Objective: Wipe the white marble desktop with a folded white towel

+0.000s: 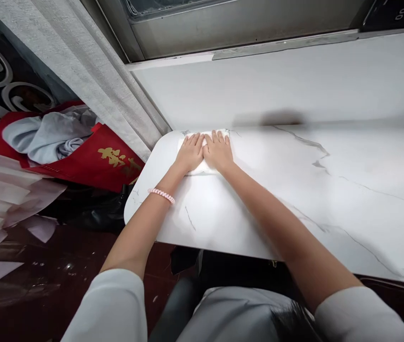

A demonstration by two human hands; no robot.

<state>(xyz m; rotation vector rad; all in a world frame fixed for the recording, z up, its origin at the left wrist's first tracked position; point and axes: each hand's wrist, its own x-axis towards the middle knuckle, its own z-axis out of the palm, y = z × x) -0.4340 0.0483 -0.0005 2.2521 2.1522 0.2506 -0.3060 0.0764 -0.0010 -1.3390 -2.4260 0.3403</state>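
Note:
A white folded cloth or wipe (203,169) lies on the white marble-patterned table (294,199), close to its far left end. My left hand (190,153) rests flat on the left part of it, fingers stretched out and pointing away from me. Beside it my right hand (219,151) lies flat on the right part, its fingers straight too. The two hands touch or nearly touch at the thumbs. Most of the cloth is hidden beneath them, so its exact kind is hard to make out.
A white wall (276,90) rises behind the table, below a metal window frame (244,28). Left of the table hang a pale curtain (91,52) and a red bag (91,161) with grey fabric (52,133) in it. A dark device with digits (401,16) sits top right.

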